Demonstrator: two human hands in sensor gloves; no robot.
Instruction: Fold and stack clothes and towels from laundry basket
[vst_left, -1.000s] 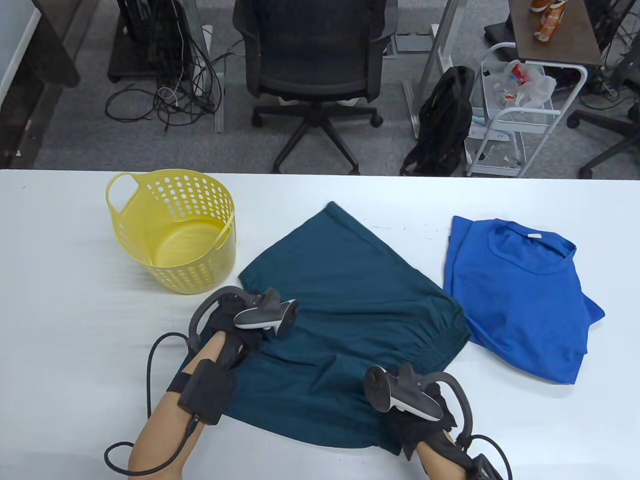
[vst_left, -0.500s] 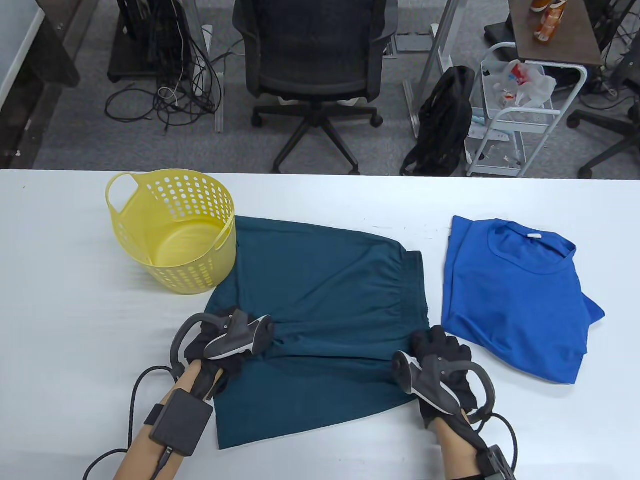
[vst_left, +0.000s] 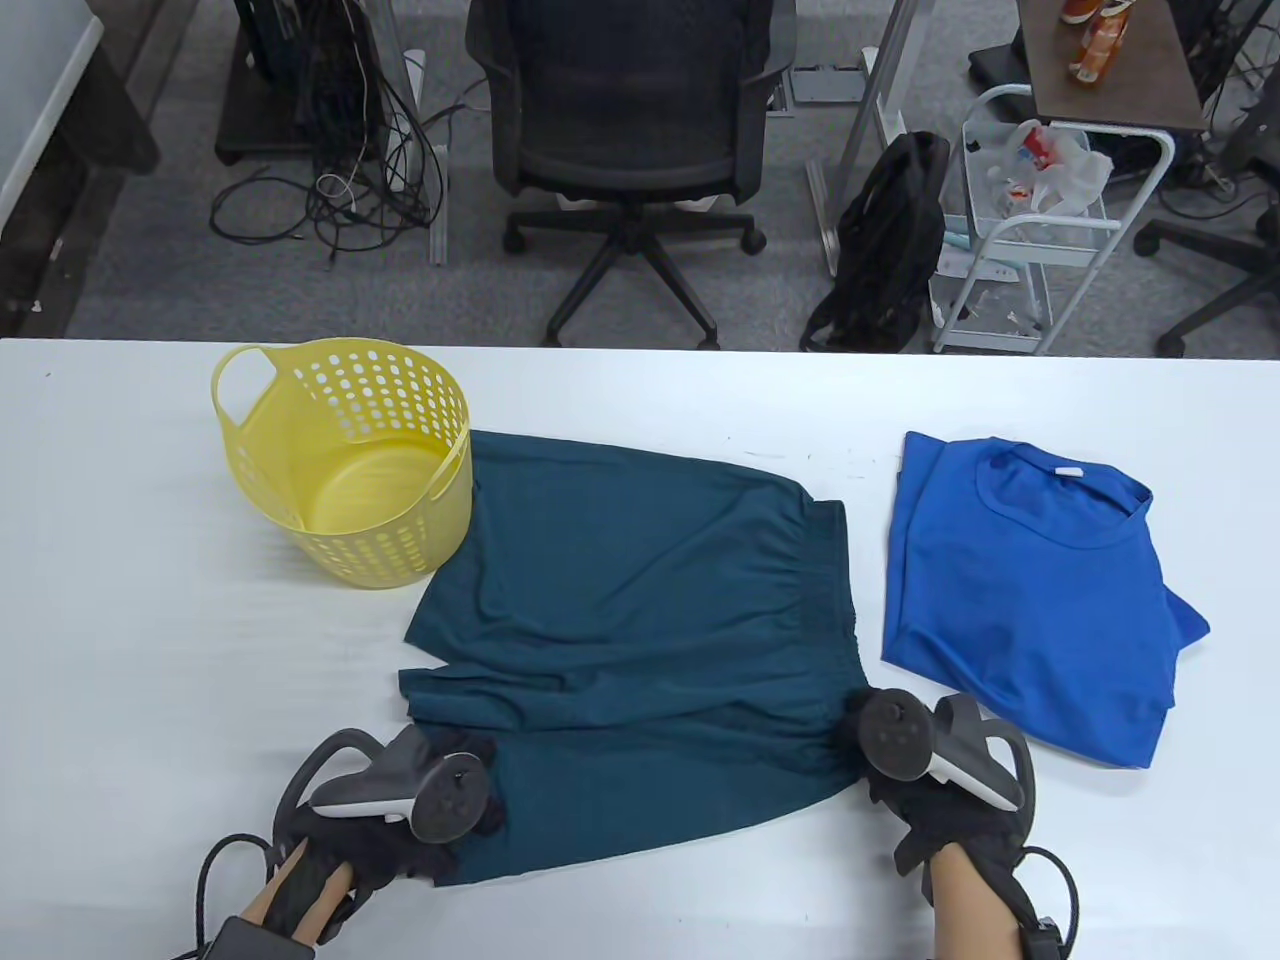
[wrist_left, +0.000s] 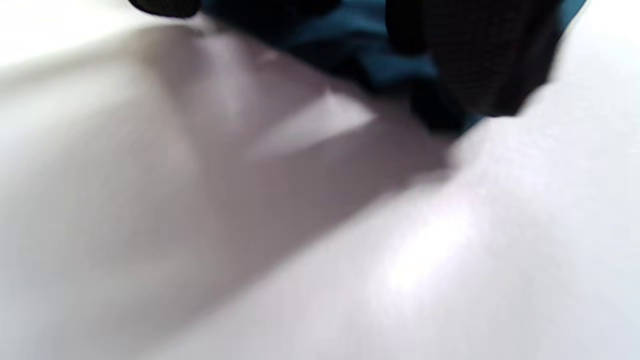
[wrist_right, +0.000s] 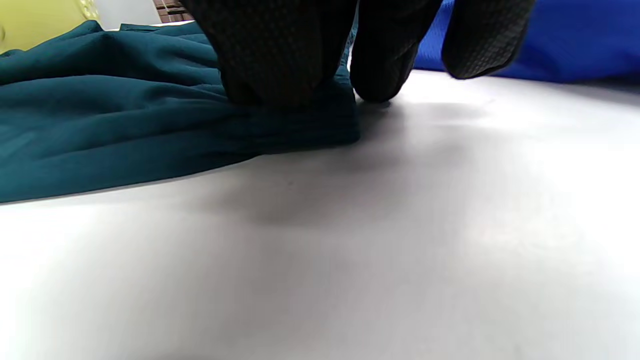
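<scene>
Dark teal shorts (vst_left: 640, 620) lie spread on the white table (vst_left: 120, 620), waistband toward the right. My left hand (vst_left: 440, 810) grips their near left corner; the left wrist view shows teal cloth (wrist_left: 370, 60) under my gloved fingers (wrist_left: 475, 55), blurred. My right hand (vst_left: 870, 740) pinches the near right corner at the waistband; in the right wrist view my fingers (wrist_right: 280, 55) press on the teal cloth (wrist_right: 125, 135). A folded blue T-shirt (vst_left: 1040, 590) lies to the right. The yellow laundry basket (vst_left: 345, 460) stands at the left, with nothing visible inside.
An office chair (vst_left: 625, 130), a black backpack (vst_left: 885, 240) and a white wire cart (vst_left: 1040, 220) stand on the floor beyond the table's far edge. The blue T-shirt (wrist_right: 565, 40) lies just beyond my right fingers.
Both hands drew back toward the near edge, holding the shorts' corners. The shorts went from skewed to spread flat, and their near part now lies stretched toward me.
</scene>
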